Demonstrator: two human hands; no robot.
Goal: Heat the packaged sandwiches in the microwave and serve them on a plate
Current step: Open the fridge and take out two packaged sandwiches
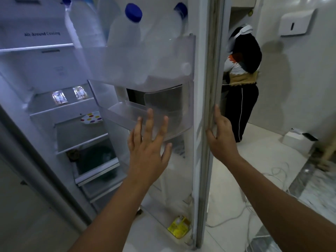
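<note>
Beside frosted bin, splayed left hand

Two bare forearms enter from the lower edge and extend toward the refrigerator door. No sleeve, watch, bracelet or ring is visible on either arm. The left hand, on the inner side of the door, shows four fingers and a thumb with short, unpainted nails. The right hand, at the door's outer edge, is likewise uncovered, with a short nail visible on its index finger.
</note>
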